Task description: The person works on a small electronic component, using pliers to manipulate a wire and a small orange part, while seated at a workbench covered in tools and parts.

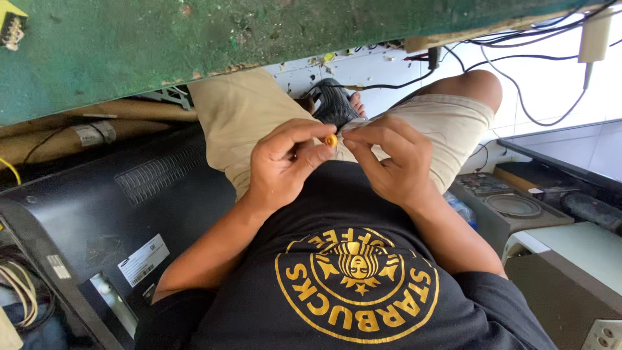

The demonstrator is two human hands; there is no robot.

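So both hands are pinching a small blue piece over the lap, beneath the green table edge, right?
Not quite. In the head view the small piece is yellow-orange, not blue. The left hand and right hand do pinch it over the lap, beneath the green table edge.

White rectangular sticker label [143, 259] with dark print, on the black casing at my left. Smaller pale label [58, 266] further left on the same casing. Dark flat screen panel [570, 152] lying at far right, unlit.
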